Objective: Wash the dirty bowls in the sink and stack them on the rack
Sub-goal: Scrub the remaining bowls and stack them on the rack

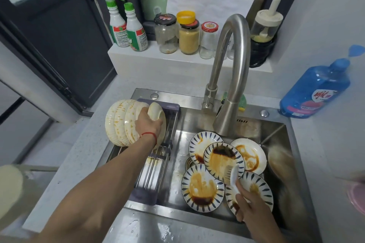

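Hands (149, 122) at four racked, five sinked bowls (224, 159).

Hardly any writing here can be read. The blue soap bottle (316, 89) at the right edge of the counter carries a white and pink label with large dark Chinese characters, too blurred to make out. The 2 green-capped spray bottles (128, 29) on the ledge behind the sink have red, green and white labels with fine print, illegible. 3 jars beside them have printed lids: the black lid (165, 19) and the red lid (209, 27) show small marks that cannot be read. Small dark slots on the sink rim (242, 121) near the tap look like marks, not letters.
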The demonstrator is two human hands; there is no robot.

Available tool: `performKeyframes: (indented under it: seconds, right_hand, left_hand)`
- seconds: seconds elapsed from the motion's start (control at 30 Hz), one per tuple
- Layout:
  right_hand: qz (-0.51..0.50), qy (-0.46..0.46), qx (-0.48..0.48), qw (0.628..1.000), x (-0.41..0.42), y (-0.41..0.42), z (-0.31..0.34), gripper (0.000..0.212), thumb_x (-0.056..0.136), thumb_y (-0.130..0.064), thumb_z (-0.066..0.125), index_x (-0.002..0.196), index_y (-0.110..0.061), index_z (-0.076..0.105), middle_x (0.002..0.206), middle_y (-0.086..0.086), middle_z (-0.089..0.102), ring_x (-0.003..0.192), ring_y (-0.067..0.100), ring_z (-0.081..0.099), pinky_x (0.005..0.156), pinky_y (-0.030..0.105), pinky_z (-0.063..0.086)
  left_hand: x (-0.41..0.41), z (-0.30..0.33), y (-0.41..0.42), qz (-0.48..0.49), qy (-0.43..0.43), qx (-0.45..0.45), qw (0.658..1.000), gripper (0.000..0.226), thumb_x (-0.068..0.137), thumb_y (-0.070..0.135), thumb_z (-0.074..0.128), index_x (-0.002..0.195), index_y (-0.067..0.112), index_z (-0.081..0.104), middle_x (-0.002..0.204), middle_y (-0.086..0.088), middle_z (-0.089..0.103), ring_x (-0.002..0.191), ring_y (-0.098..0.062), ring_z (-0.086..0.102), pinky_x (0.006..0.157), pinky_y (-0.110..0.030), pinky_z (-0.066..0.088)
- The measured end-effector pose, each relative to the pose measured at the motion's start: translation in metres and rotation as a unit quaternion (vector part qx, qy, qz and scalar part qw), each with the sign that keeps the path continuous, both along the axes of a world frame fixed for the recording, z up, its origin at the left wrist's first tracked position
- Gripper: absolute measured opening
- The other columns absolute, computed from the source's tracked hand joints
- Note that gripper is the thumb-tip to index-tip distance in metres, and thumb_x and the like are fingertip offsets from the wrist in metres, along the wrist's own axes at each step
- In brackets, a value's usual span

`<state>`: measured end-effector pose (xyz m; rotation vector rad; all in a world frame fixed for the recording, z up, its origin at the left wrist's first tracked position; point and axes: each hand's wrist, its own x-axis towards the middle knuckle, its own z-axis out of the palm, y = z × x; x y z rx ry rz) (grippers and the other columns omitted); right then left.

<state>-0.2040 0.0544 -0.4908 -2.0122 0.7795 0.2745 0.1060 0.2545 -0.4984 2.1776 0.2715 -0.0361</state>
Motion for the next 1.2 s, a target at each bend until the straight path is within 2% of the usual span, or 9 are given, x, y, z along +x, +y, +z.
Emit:
performKeyframes:
  seconds: [0.17,0.27,0.47,0.63,0.77,0.83,0.9,1.0,1.2]
  right_hand:
    - [0.004,0.022,-0.015,1.000,-0.003,0.005,0.002,0.039,0.108,-0.018,0.047,0.144,-0.031,0.051,0.076,0.014,0.057,0.075,0.032,0.071,0.065,0.028,0.055]
    - [0.014,0.040,-0.012,0.999,0.000,0.009,0.004,0.041,0.110,-0.022,0.044,0.149,-0.036,0.044,0.094,0.012,0.057,0.077,0.022,0.069,0.080,0.027,0.054]
    - [-0.004,0.054,0.008,0.999,0.004,0.020,0.004,0.043,0.111,-0.026,0.041,0.152,-0.036,0.046,0.088,0.005,0.063,0.070,0.014,0.064,0.061,0.014,0.046]
    - [-0.008,0.061,0.024,0.998,0.004,0.013,0.002,0.044,0.111,-0.024,0.040,0.154,-0.034,0.042,0.076,0.006,0.062,0.067,0.011,0.059,0.052,0.010,0.042]
    - [-0.052,0.052,0.036,0.997,0.008,0.006,-0.008,0.045,0.110,-0.024,0.044,0.150,-0.041,0.045,0.097,0.005,0.065,0.078,0.019,0.064,0.069,0.028,0.057]
    - [-0.072,0.054,0.028,0.996,0.009,-0.007,-0.015,0.043,0.108,-0.024,0.047,0.146,-0.045,0.049,0.126,0.003,0.059,0.095,0.025,0.064,0.088,0.044,0.058]
    - [-0.048,0.057,0.015,0.997,0.007,-0.021,-0.024,0.039,0.107,-0.025,0.048,0.142,-0.041,0.051,0.143,0.008,0.055,0.113,0.032,0.062,0.100,0.048,0.053]
    - [-0.057,0.083,0.000,0.995,0.008,-0.039,-0.024,0.040,0.107,-0.027,0.046,0.146,-0.034,0.050,0.136,0.013,0.060,0.108,0.027,0.065,0.084,0.041,0.057]
    - [-0.072,0.104,-0.006,0.992,-0.009,-0.071,-0.018,0.035,0.109,-0.030,0.045,0.143,-0.029,0.057,0.098,-0.004,0.067,0.081,0.010,0.063,0.061,0.024,0.050]
  left_hand:
    - [0.002,-0.008,0.014,-0.033,-0.020,0.052,0.998,0.058,0.083,0.026,0.085,0.130,0.012,0.055,0.113,-0.017,0.068,0.109,-0.041,0.062,0.095,-0.048,0.053]
    - [0.005,-0.008,0.027,-0.093,-0.085,0.118,0.985,0.062,0.083,0.016,0.086,0.135,0.006,0.054,0.128,-0.017,0.056,0.110,-0.032,0.054,0.101,-0.044,0.047]
    - [0.018,-0.015,0.051,-0.153,-0.198,0.398,0.883,0.036,0.077,0.035,0.088,0.101,0.010,0.078,0.105,-0.017,0.064,0.098,-0.040,0.054,0.083,-0.051,0.040]
    - [0.001,-0.013,0.042,-0.170,-0.189,0.379,0.890,0.033,0.083,0.023,0.084,0.113,0.013,0.075,0.117,-0.017,0.062,0.107,-0.041,0.052,0.087,-0.052,0.043]
    - [-0.048,-0.022,0.014,-0.237,-0.273,0.316,0.877,0.031,0.080,0.013,0.079,0.110,0.012,0.070,0.118,-0.016,0.062,0.108,-0.036,0.053,0.085,-0.048,0.048]
    - [-0.087,-0.037,-0.021,-0.292,-0.183,0.224,0.912,0.022,0.085,0.009,0.077,0.106,0.013,0.072,0.111,-0.009,0.067,0.103,-0.027,0.059,0.088,-0.042,0.055]
    - [-0.122,-0.054,-0.057,-0.281,0.068,0.119,0.950,0.017,0.094,0.013,0.070,0.111,0.015,0.070,0.112,-0.001,0.069,0.100,-0.016,0.060,0.091,-0.026,0.053]
    - [-0.145,-0.102,-0.097,-0.180,0.395,-0.028,0.900,0.022,0.096,0.025,0.070,0.113,0.011,0.068,0.116,-0.007,0.070,0.103,-0.022,0.065,0.099,-0.036,0.055]
    - [-0.149,-0.157,-0.138,-0.047,0.484,-0.162,0.859,0.030,0.095,0.017,0.071,0.120,0.005,0.063,0.105,-0.018,0.075,0.093,-0.031,0.077,0.085,-0.045,0.064]
